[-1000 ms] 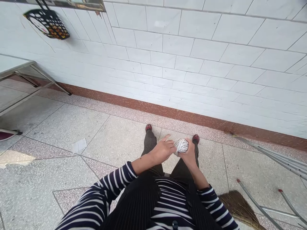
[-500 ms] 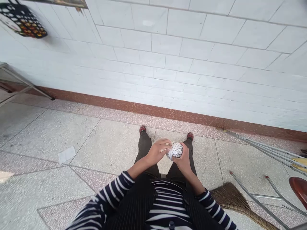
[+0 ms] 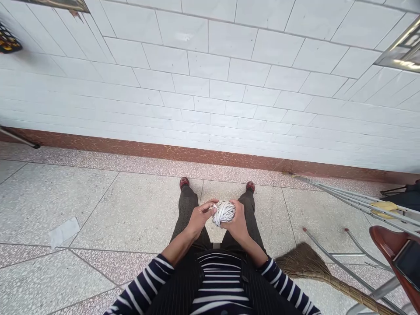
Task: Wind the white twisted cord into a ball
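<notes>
A ball of white cord [image 3: 225, 213] with dark flecks is held in front of my lap, between both hands. My right hand [image 3: 238, 224] wraps round its right side, thumb below and fingers behind. At its left side my left hand [image 3: 201, 218] pinches a white strand of the cord between thumb and fingertips, close against the ball. Striped sleeves cover both forearms.
A straw broom [image 3: 303, 260] lies on the floor at the right, beside a metal-legged chair with a brown seat [image 3: 382, 240] bearing a dark phone. Metal crutches [image 3: 348, 199] lean near the wall. A white paper [image 3: 64, 232] lies on the floor at the left.
My left hand has come down from above the ball's left side to a pinch on the strand there. The view has shifted to the right.
</notes>
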Motion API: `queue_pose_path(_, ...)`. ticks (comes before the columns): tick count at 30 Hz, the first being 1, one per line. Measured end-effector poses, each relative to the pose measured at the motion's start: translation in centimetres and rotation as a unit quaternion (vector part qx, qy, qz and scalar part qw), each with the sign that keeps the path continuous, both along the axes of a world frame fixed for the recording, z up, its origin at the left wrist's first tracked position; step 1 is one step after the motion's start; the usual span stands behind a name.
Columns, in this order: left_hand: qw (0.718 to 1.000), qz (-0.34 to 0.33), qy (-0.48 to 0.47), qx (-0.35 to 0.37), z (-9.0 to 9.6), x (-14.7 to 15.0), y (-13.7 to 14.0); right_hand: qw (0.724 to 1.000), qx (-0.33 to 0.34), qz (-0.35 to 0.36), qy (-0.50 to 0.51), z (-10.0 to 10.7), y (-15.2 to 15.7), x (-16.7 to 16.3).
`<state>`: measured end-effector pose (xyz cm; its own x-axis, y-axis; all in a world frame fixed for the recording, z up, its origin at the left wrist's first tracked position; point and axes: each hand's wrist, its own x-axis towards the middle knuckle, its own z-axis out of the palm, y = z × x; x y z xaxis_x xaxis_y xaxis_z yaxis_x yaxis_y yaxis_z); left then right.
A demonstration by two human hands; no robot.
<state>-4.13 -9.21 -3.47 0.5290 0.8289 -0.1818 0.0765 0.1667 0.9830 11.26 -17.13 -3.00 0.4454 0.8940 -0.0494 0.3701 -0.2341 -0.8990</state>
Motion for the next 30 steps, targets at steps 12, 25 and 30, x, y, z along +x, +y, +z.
queue_pose_path(12,0.937,-0.098,-0.164,-0.292,2.3,-1.0,0.3,0.99,0.117,0.047,-0.061,2.5,-0.6,-0.4)
queue_pose_path(25,0.974,-0.071,-0.184,-0.109,6.3,-0.1,0.8,0.957,0.102,0.156,0.221,7.7,-0.2,3.1)
queue_pose_path(30,0.989,-0.071,-0.126,0.027,7.0,0.1,0.8,0.926,0.054,0.099,0.361,7.9,0.4,2.4)
